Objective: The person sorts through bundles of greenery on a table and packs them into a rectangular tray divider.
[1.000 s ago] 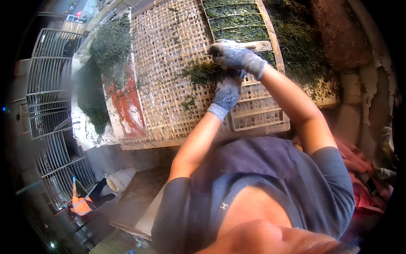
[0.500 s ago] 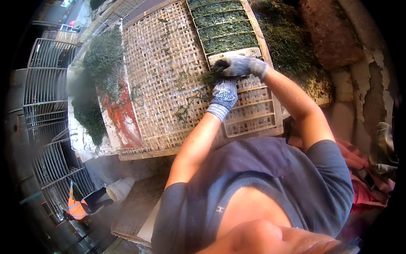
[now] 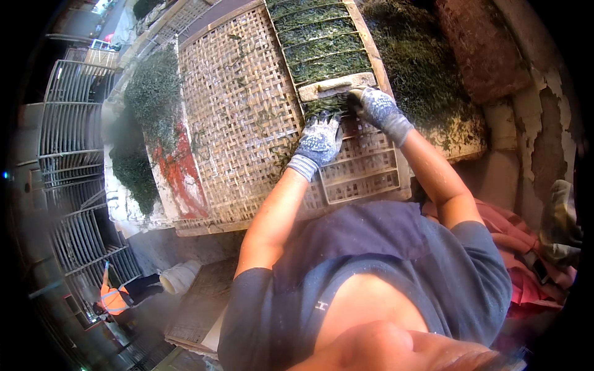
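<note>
Both gloved hands, left hand (image 3: pixel 318 141) and right hand (image 3: pixel 376 106), press open fingers flat onto green strands (image 3: pixel 327 105) in the slatted frame (image 3: pixel 362 176).

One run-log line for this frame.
left hand: gloved, on greens | right hand: gloved, at wooden block | woven tray beneath

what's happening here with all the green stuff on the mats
A person in grey gloves is spreading dark green plant matter into a slatted frame lying on a woven bamboo mat. The left hand and right hand press the greenery just below a pale wooden block. The rows beyond are filled; those nearer are bare.
</note>
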`<state>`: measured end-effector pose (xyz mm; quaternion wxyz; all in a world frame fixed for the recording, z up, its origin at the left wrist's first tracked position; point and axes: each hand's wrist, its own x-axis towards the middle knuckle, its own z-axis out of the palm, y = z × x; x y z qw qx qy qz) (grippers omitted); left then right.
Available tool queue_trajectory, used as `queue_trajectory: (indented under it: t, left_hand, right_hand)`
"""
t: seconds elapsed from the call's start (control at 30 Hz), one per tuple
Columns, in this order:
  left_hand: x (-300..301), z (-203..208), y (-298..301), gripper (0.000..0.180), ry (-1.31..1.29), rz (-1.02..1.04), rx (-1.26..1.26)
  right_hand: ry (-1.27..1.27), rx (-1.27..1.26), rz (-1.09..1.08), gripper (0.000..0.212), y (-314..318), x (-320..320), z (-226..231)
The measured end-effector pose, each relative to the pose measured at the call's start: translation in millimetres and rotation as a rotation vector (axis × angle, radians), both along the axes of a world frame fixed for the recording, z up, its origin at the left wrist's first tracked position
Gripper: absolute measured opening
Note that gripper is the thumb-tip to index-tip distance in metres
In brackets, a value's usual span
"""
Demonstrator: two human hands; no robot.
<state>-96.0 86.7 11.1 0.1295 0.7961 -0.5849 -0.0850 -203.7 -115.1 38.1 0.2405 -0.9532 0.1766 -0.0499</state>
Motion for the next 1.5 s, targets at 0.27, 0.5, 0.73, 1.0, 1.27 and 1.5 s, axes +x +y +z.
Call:
queue_trajectory:
  t: [0.27,0.5,0.73,1.0,1.27,1.5]
  left_hand:
    - [-3,3,-1,0.055,-0.051,-0.039,-0.09]
    - [0,21,1,0.049,0.026,-0.118,-0.041]
    - [8,6,8,0.058,-0.317,-0.11,-0.151]
    - [34,15,19,0.047,-0.095,-0.006,-0.169]
    - [-38,-3,32,0.043,-0.182,-0.254,-0.365]
    - [-47,-118,-36,0.057,0.928,0.34,-0.14]
  right_hand:
    - [0.073,-0.001,0.059,0.037,1,-11,6]
    - [0.007,0.005,-0.092,0.037,21,-12,34]
    - [-0.098,-0.069,0.055,0.056,24,-28,25]
    - [-0.109,0.162,0.268,0.042,8,-21,34]
    - [-0.102,0.167,0.56,0.03,42,77,11]
    - [0.408,-0.416,0.668,0.022,127,129,19]
